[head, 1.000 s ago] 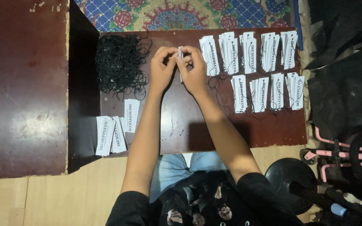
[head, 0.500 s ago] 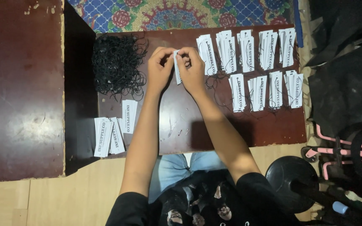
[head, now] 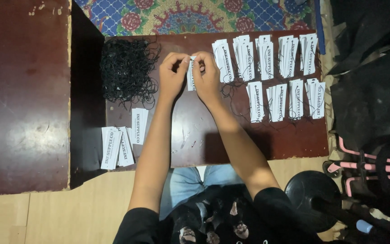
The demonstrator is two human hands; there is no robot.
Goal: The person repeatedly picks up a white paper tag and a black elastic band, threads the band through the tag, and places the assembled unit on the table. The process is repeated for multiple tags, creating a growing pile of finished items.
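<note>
At the far left a few loose white paper tags lie flat near the front edge of the dark, scuffed wooden tabletop — thin rectangular cards with dark print. Behind them sits a heap of black strings, fine, wiry and tangled. Next comes the left hand, fingers curled and pinching one side of a single white tag; the right hand pinches the other side, so the tag is held upright between them, just above the middle of the tabletop. Whether a string is already threaded through it is too small to tell. Further right, finished tags lie in neat overlapping stacks in two rows, thin black loops trailing from them.

The risk I see: the thin card could crease or tear at its hole if pulled hard, and a forearm sweeping right could scatter the stacks or snag their loose loops.
</note>
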